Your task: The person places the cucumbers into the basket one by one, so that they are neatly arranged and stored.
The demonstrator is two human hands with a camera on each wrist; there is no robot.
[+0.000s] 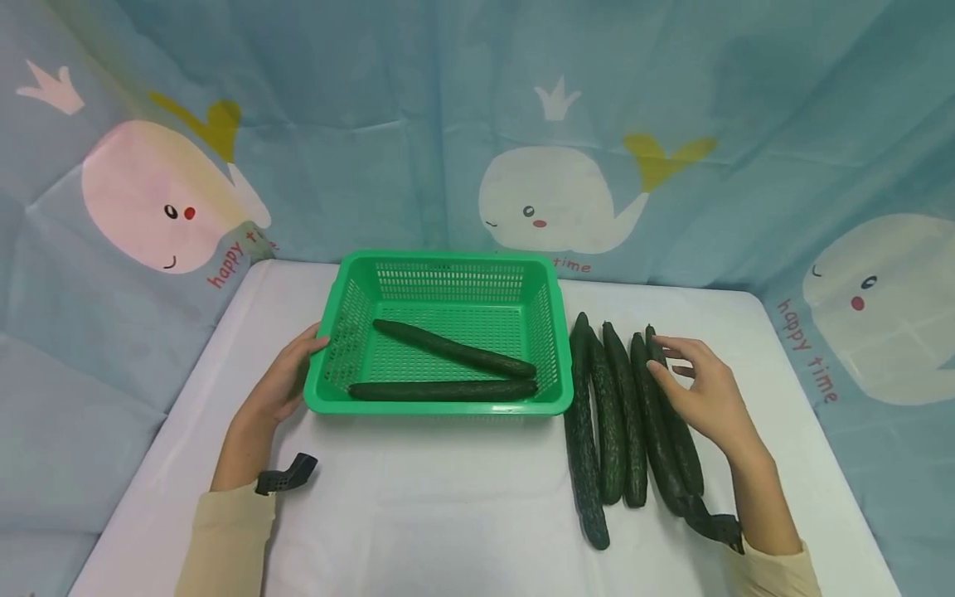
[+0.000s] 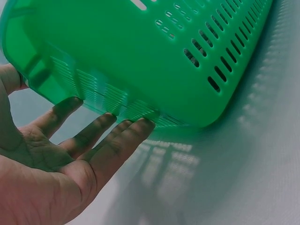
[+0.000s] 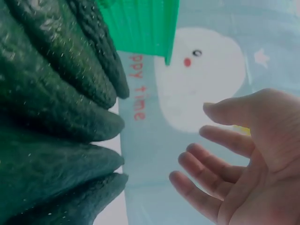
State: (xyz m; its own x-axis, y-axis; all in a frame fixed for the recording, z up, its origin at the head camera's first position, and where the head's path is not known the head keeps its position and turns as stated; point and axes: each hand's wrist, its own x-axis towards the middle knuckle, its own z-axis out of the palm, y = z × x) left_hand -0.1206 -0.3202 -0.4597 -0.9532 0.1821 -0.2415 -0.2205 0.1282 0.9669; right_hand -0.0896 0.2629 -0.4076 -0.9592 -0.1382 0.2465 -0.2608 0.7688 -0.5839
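Observation:
My left hand point(image 1: 286, 377) is at the left side of a green plastic basket point(image 1: 440, 408), thumb over the rim and fingertips against the slotted outer wall point(image 2: 201, 93). Two dark green cucumbers lie inside: one slanted point(image 1: 455, 350), the other along the near wall point(image 1: 443, 390). To the right of the basket, several long cucumbers lie side by side, the leftmost point(image 1: 585, 448) reaching nearest to me. Over the far ends of the rightmost ones point(image 1: 675, 423) hovers my right hand point(image 1: 705, 394). Its fingers point(image 3: 201, 180) are loosely bent and apart, with nothing between them.
A white cloth covers the table point(image 1: 418, 497). Behind and at both sides hangs a blue curtain point(image 1: 358, 182) printed with whales. Each wrist carries a small black camera mount, the left one point(image 1: 287, 475) beside the sleeve and the right one point(image 1: 712, 522) overlapping the cucumbers' near ends.

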